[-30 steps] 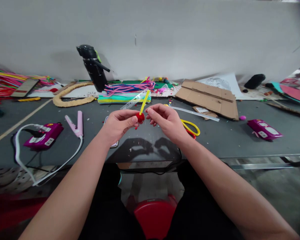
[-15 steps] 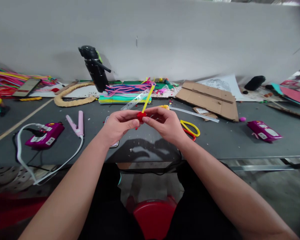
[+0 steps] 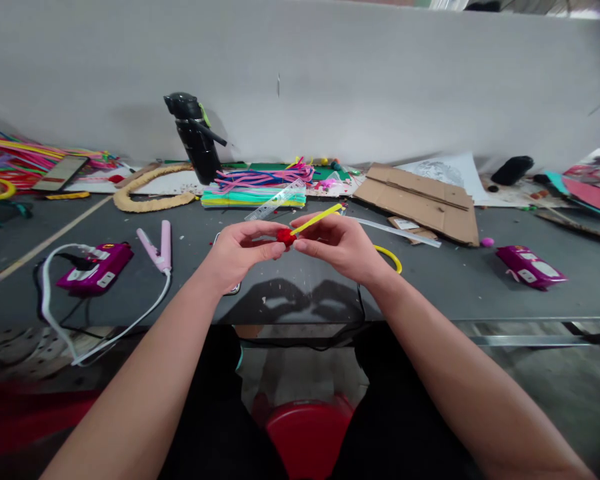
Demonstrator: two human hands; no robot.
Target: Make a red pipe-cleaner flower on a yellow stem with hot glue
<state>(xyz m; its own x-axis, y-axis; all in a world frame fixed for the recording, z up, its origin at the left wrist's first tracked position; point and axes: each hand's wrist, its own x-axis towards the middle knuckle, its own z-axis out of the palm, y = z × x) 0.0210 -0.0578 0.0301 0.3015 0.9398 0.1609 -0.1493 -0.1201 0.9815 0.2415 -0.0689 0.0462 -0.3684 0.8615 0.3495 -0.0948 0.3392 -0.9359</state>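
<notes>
In the head view, a small red fuzzy ball (image 3: 285,237) has a yellow pipe cleaner (image 3: 317,219) sticking out of it, slanting up to the right. My left hand (image 3: 245,253) pinches the ball's left side between thumb and fingers. From the other side, the fingertips of my right hand (image 3: 337,245) close on the ball's right edge, with the pipe cleaner passing across its index finger. Both hands are raised above the grey table (image 3: 430,283). Part of the ball is hidden by fingers. Behind the hands lies a pile of coloured pipe cleaners (image 3: 255,197) with a clear ruler (image 3: 275,200).
A black bottle (image 3: 197,143) stands at the back. To the left are a pink hair straightener (image 3: 161,247) and a purple power strip (image 3: 97,267); another purple power strip (image 3: 530,267) is at right. Flat cardboard (image 3: 415,203) lies behind yellow-handled scissors (image 3: 393,257).
The yellow pipe cleaner has tipped from nearly upright to leaning right over my right hand. The red ball has turned with it, staying between my fingertips.
</notes>
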